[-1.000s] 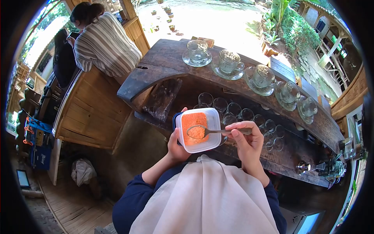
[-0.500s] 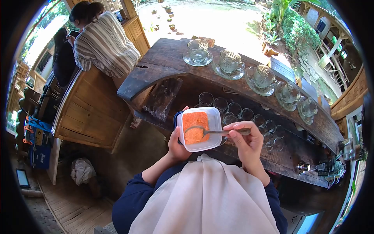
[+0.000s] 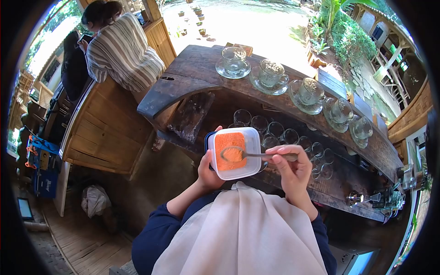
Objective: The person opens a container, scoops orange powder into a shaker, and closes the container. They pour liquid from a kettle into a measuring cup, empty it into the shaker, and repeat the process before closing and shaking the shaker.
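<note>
My left hand (image 3: 209, 169) is closed round a white square plastic tub (image 3: 253, 139), with a dark blue lid or base edge showing along its left side. Inside the tub lies an orange powder (image 3: 228, 138), heaped toward the left. My right hand (image 3: 292, 168) pinches the handle of a metal spoon (image 3: 256, 155) from the right. The bowl of the spoon is over the powder, with some orange showing in it.
Glass cups on saucers (image 3: 233, 63) stand in a row along the dark wooden counter (image 3: 188, 68). Several more glasses (image 3: 259, 123) fill the shelf below. A person in a striped shirt (image 3: 123, 50) is at the left, behind a wooden partition (image 3: 107, 128).
The spoon's bowl has shifted slightly and now shows more of its rounded outline above the powder. My left hand and the tub have hardly moved.
</note>
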Motion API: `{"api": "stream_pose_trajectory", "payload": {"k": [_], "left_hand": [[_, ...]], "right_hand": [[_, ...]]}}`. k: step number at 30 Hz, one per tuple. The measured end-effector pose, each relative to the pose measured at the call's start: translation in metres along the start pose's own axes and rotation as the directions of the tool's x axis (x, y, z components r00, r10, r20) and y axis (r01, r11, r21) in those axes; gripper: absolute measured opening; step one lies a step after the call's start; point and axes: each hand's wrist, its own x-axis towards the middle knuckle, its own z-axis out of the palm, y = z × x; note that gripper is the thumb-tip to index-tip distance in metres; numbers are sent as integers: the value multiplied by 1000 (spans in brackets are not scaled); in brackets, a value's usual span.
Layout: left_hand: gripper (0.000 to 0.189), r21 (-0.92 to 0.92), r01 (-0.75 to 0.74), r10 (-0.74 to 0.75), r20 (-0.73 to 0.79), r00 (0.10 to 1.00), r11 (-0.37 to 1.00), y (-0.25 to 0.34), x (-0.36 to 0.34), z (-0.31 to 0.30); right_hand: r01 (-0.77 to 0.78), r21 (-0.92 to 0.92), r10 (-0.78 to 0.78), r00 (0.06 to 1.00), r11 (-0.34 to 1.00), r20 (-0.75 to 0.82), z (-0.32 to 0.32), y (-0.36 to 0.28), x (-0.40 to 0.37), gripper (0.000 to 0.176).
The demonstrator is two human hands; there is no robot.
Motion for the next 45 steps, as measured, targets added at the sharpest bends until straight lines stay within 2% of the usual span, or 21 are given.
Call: {"api": "stream_pose_trajectory", "payload": {"k": [2,5,8,11,16,18,20,22,24,26,28,30,32,34,36,37,39,40,42,43,45], "left_hand": [[70,24,8,-8,-18,1000,1000,2,0,0],[71,55,8,-7,-30,1000,998,2,0,1],[71,53,0,2,-31,1000,999,2,1,2],[71,30,5,-3,-39,999,1000,2,1,1],[71,23,0,1,-53,999,1000,1,1,-3],[60,45,-46,42,79,996,998,0,1,-7],[60,44,-47,44,82,996,998,0,1,-6],[60,42,-52,48,85,995,998,0,2,-5],[70,23,-23,23,-18,1000,999,1,2,-2],[71,29,-10,11,-38,999,1000,3,2,0],[71,34,4,-1,-61,998,999,2,2,-2],[58,0,-66,65,156,986,998,1,2,-9],[57,17,-75,71,156,985,997,0,4,-9],[57,32,-86,80,154,985,996,1,4,-5],[73,73,-2,6,-56,998,997,3,4,2],[73,74,0,4,-57,998,997,4,4,1],[73,157,-24,28,-18,999,987,4,5,0],[73,157,-23,26,-19,999,987,3,5,-4],[57,-12,-105,104,235,966,994,1,7,-11],[57,-11,-104,104,236,966,994,2,7,-9],[74,228,-73,60,64,996,971,5,6,-3]], "right_hand": [[-36,-6,36,998,999,59,0,4,-3,16],[-28,14,28,1000,1000,-6,1,1,0,17],[-62,0,62,996,998,62,1,7,-3,17],[-34,3,33,999,999,4,1,1,0,17],[-48,3,48,998,999,36,2,3,-1,18],[-36,-5,36,999,999,24,2,2,-1,18],[-38,-66,44,995,997,86,3,3,-3,18],[-9,-32,11,999,999,51,3,6,-1,18],[21,-1,-21,1000,1000,17,3,7,0,18],[-22,-58,26,998,998,65,3,6,-2,18],[-8,-34,9,999,999,39,3,6,0,18],[7,-13,-7,1000,1000,12,2,6,0,18],[-2,-86,9,997,996,80,1,8,-2,18],[16,-45,-14,999,999,49,1,8,0,18],[35,-4,-35,999,999,18,1,9,1,19],[15,-49,-13,999,999,49,0,9,-1,19],[-2,-93,9,997,996,75,0,9,-1,19],[30,-44,-28,998,999,48,1,8,1,19],[64,4,-65,998,998,20,1,7,1,19],[56,-37,-53,996,998,72,1,7,0,19],[49,-78,-39,992,996,123,0,7,0,19]]}}
